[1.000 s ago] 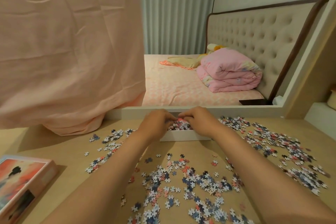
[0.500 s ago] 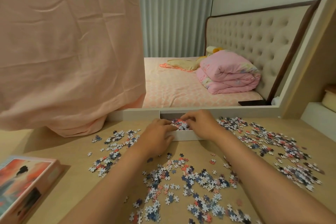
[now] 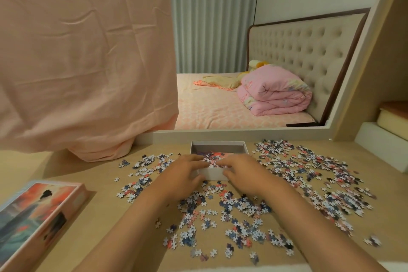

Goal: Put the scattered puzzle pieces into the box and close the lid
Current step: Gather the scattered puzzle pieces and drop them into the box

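Note:
An open white box [image 3: 218, 144] stands at the far middle of the wooden table, with some puzzle pieces inside it. My left hand [image 3: 184, 171] and my right hand [image 3: 239, 169] rest palm down on its near rim, fingers spread over the front wall. Neither hand visibly holds a piece. Scattered puzzle pieces [image 3: 223, 214] lie in front of the box, with another spread to the right [image 3: 309, 172] and a smaller one to the left [image 3: 143, 170]. The picture-printed lid [image 3: 37, 212] lies face up at the table's left edge.
A pink cloth [image 3: 84, 62] hangs down onto the table at the back left. A large mirror [image 3: 254, 73] behind the box reflects a bed. A white ledge [image 3: 384, 143] rises at the right.
Both hands have drawn back toward me from inside the box to its near rim, uncovering the box's inside. The camera has tilted down a little.

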### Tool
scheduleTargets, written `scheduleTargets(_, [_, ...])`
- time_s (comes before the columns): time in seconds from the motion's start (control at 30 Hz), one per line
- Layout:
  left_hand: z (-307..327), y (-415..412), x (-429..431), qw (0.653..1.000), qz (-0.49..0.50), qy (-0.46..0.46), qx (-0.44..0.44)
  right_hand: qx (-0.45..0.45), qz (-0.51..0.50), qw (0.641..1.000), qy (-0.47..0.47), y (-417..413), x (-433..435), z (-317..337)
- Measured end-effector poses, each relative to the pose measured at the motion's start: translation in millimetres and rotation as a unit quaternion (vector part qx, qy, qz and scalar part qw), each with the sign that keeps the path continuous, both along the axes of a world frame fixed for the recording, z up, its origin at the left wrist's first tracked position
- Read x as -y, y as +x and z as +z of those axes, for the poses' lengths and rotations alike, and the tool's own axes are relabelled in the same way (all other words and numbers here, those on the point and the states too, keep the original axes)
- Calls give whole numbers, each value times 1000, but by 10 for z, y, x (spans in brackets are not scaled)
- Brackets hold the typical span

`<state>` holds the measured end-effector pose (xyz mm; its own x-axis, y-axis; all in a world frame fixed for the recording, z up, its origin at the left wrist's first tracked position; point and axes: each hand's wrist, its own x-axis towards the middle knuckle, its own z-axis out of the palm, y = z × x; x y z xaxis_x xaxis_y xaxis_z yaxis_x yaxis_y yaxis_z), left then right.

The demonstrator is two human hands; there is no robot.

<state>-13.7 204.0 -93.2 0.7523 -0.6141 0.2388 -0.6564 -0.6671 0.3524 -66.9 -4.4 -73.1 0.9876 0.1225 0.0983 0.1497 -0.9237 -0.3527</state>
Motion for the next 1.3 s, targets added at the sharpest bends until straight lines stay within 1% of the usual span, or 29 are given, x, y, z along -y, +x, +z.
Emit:
scheduleTargets(0.07, [-3, -59, -74, 999, 11, -34, 4, 64, 3, 998, -22, -94, -37, 35])
scheduleTargets(0.13, [-13, -112, -155, 996, 41, -71, 21, 113, 12, 993, -18, -185, -107, 66])
scheduleTargets(0.17, [-24, -139, -190, 995, 57, -76, 31, 110, 20, 994, -13, -221, -147, 67])
scheduleTargets(0.23, [-70, -208, -247, 995, 71, -55, 35, 59, 50, 996, -31, -267, -235, 1])
scheduleTargets(0.33, [-193, -307, -285, 999, 46, -9, -7, -10, 76, 993, -93, -257, -295, -195])
scheduleTargets(0.37, [-229, -333, -288, 999, 37, -5, -17, -22, 80, 991, -103, -248, -300, -252])
scheduleTargets(0.43, [-273, -366, -292, 1000, 27, 6, -9, -28, 93, 989, -108, -246, -312, -310])
scheduleTargets(0.47, [-280, -377, -296, 1000, 23, 12, -2, -24, 102, 989, -100, -249, -316, -308])
scheduleTargets(0.53, [-261, -408, -304, 1000, 0, 20, -11, -29, 103, 994, -39, -289, -303, -258])
scheduleTargets(0.6, [-232, -435, -311, 998, -37, 35, -45, -40, 90, 995, 28, -348, -241, -172])
scheduleTargets(0.63, [-217, -454, -310, 995, -50, 49, -65, -50, 83, 995, 37, -381, -193, -122])
scheduleTargets(0.7, [-202, -490, -301, 991, -60, 92, -80, -84, 62, 995, 6, -454, -81, -35])
scheduleTargets(0.77, [-218, -490, -278, 988, -66, 125, -57, -143, 20, 988, -52, -512, 30, 24])
scheduleTargets(0.83, [-244, -471, -248, 990, -70, 121, -35, -176, -7, 981, -78, -534, 74, 30])
scheduleTargets(0.93, [-273, -444, -187, 995, -74, 68, -15, -168, -1, 985, -46, -491, 34, -60])
scheduleTargets(1.03, [-283, -451, -138, 997, -69, 29, -1, -130, 4, 992, -4, -430, -61, -153])
scheduleTargets(1.13, [-256, -451, -159, 998, -58, 2, 19, -96, 5, 995, 11, -414, -123, -167])
scheduleTargets(1.2, [-237, -442, -206, 998, -36, 17, 53, -89, 3, 996, -1, -438, -137, -155])
scheduleTargets(1.3, [-247, -427, -264, 993, -14, 110, 50, -129, 11, 989, -67, -460, -172, -146])
